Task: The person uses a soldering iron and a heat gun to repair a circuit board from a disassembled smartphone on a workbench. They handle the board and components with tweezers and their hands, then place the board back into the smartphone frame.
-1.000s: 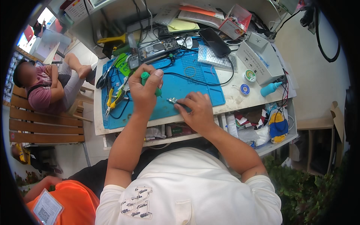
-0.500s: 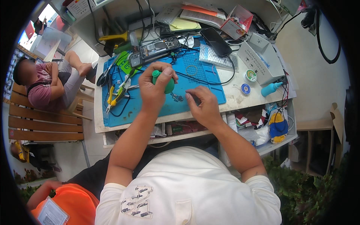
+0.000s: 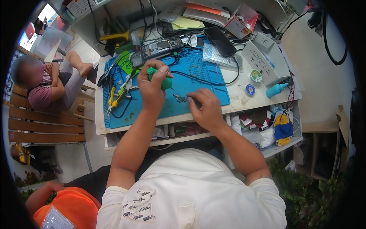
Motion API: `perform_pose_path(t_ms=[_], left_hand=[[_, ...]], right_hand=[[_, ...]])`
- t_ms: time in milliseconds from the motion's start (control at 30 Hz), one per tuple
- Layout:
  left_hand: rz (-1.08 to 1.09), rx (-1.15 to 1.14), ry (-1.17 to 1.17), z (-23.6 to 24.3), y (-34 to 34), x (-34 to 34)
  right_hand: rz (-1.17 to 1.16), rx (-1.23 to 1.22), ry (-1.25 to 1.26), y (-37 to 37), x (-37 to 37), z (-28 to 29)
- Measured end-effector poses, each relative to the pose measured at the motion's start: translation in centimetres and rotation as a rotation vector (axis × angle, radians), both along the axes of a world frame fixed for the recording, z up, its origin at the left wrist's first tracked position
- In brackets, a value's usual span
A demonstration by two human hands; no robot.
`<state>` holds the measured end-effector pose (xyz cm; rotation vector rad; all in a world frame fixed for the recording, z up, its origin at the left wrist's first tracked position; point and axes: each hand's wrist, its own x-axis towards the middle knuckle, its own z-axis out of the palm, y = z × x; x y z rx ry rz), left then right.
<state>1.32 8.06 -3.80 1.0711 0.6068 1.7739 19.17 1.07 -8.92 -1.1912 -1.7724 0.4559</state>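
Phone-repair shop, prob.: opened phone [image 3: 163,47], pliers [image 3: 111,100], blue mat [image 3: 187,84] on wkbench [image 3: 256,104].

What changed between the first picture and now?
The left hand has moved rightward with the green tool, bringing it nearer the small metal part. The right hand has shifted slightly right; whether it touches the part is unclear. The tool stays gripped; the black phone stays put.
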Motion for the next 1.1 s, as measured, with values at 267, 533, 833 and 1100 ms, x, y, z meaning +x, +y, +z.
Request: perform_pose_path(t_ms=[267, 533, 833, 1100], left_hand=[[-0.278, -0.072, 0.093, -2.2, 0.2, -3.1], [-0.016, -0.098, -0.068, 0.2, -0.3, 0.1], [-0.129, -0.074, -0.136, -0.9, 0.1, -0.6], [-0.129, -0.171, 0.281, -0.2, -0.6, -2.3]], right_hand=[[0.018, 0.057, -0.091, -0.1, -0.2, 0.4], [0.003, 0.097, -0.191, 0.0, -0.6, -0.3], [0.0, 0.118, -0.179, 0.1, -0.6, -0.3], [-0.037, 0.1, -0.169, -0.3, -1.3, 1.1]])
